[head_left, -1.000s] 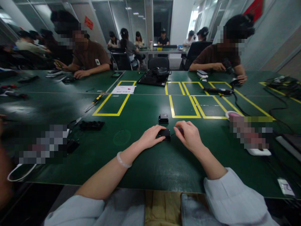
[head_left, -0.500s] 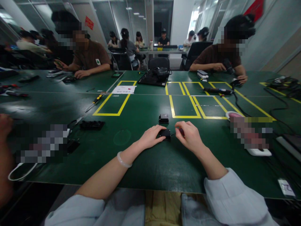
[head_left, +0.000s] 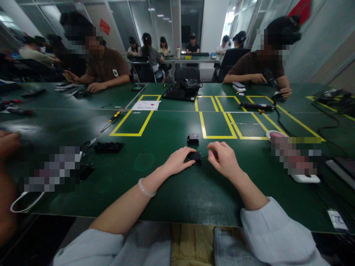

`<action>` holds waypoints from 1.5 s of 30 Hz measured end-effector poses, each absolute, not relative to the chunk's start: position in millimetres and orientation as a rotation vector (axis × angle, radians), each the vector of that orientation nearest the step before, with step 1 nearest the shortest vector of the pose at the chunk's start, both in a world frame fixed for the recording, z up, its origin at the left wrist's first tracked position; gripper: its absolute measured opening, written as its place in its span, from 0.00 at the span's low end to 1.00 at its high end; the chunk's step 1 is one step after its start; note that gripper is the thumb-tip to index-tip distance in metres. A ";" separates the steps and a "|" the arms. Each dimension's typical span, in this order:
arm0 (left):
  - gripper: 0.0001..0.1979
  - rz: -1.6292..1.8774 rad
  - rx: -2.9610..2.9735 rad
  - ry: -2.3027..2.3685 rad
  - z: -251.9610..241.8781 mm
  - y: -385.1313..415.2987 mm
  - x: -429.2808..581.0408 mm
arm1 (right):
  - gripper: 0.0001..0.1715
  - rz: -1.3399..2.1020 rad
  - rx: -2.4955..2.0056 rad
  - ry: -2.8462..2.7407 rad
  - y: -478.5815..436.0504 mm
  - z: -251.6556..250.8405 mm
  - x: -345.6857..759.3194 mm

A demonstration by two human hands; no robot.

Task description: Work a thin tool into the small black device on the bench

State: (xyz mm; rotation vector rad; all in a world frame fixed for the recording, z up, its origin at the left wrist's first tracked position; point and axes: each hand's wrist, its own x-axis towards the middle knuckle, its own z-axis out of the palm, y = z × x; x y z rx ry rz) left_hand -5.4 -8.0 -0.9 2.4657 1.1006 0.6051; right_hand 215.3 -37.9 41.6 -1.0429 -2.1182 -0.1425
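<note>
My left hand [head_left: 177, 161] rests on the green table [head_left: 172, 192] with its fingers curled round a small black box-shaped part [head_left: 194, 157], gripping its left side. My right hand [head_left: 225, 159] sits just to the right of that part, fingers pinched on a thin dark tool whose tip points at the part. A second small black part [head_left: 193, 139] lies on the table a little beyond the first, touching neither hand.
A black tray [head_left: 108, 147] and a screwdriver [head_left: 112, 120] lie to the left, yellow tape boxes [head_left: 219, 125] ahead. A pink-and-white object [head_left: 277, 135] and cables are at the right. Other people sit across the table; another person's hand [head_left: 8, 142] shows at far left.
My hands have hardly moved; the right hand shifted very slightly. The other person's hand at the far left has come further into view.
</note>
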 end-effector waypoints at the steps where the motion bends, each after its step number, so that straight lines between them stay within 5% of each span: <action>1: 0.18 0.606 2.467 1.102 -1.1 -7.9 -5.3 | 0.05 -0.136 -1.047 -2.118 -37.8 41.5 215.3; 17: 0.18 0.614 2.461 1.099 -0.7 -7.9 -5.2 | 0.11 -0.156 -1.113 -2.057 -37.5 36.5 217.0; 45: 0.18 0.594 2.461 1.098 1.0 -8.4 -5.2 | 0.05 -0.195 -1.089 -2.037 -36.6 39.0 215.4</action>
